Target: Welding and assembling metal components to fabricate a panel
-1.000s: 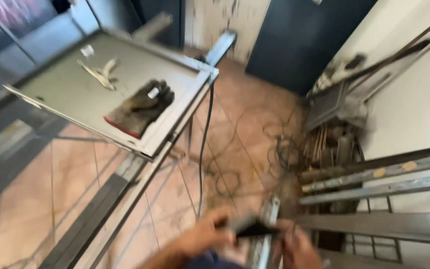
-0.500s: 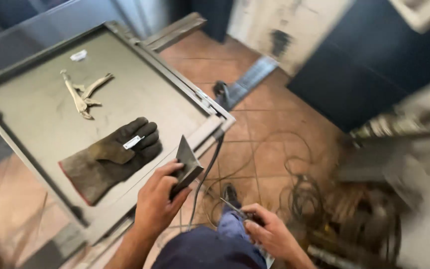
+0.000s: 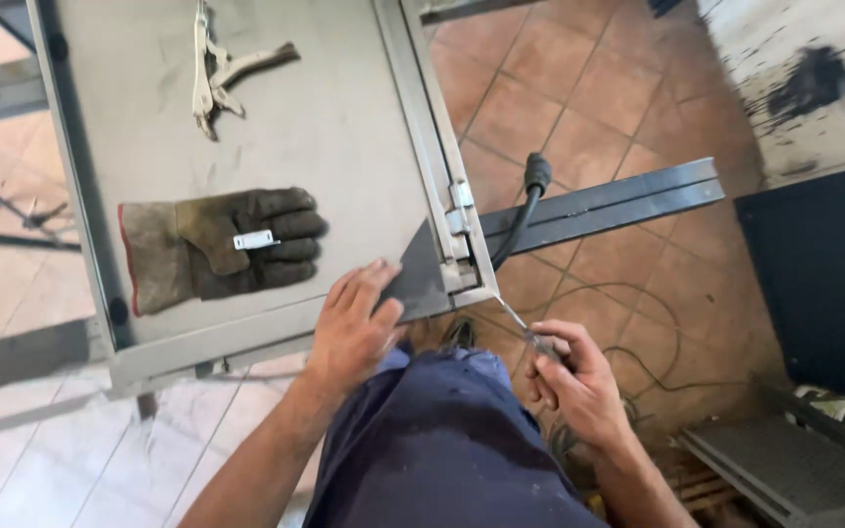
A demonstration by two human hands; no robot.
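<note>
- Terracotta floor tiles (image 3: 579,108) fill the upper middle of the head view, giving way to paler tiles at the lower left, and a grey metal counter (image 3: 334,127) with a raised frame takes up the upper left.
- On the counter lies a worn dark leather work glove (image 3: 217,249), fingers pointing right, with a small white hinge-like piece (image 3: 254,240) resting on it.
- Locking pliers (image 3: 215,68) lie near the far edge of the counter, well apart from the glove.
- The left hand (image 3: 352,328) is spread open, fingers flat, pressing on a dark triangular metal plate (image 3: 421,274) at the counter's near right corner; it pins the plate down without closing around it.
- The plate sits against the inner edge of the counter's frame, just beside a small hinge (image 3: 459,207) on the right rail.
- The right hand (image 3: 579,381) is closed around the handle of a thin metal rod tool (image 3: 520,325), whose tip points up and left to the counter's corner (image 3: 486,293), at or just beside the frame.
- A black cable (image 3: 520,210) with a thick end hangs just off the right rail, crossing over a long dark steel bar (image 3: 608,200) that lies on the floor.
- Thin wires (image 3: 677,342) loop over the tiles near the right hand.
- The person's blue trousers (image 3: 442,450) fill the bottom centre.
- A wall with peeling white paint (image 3: 804,78) shows at the upper right, above a dark panel (image 3: 823,274).
</note>
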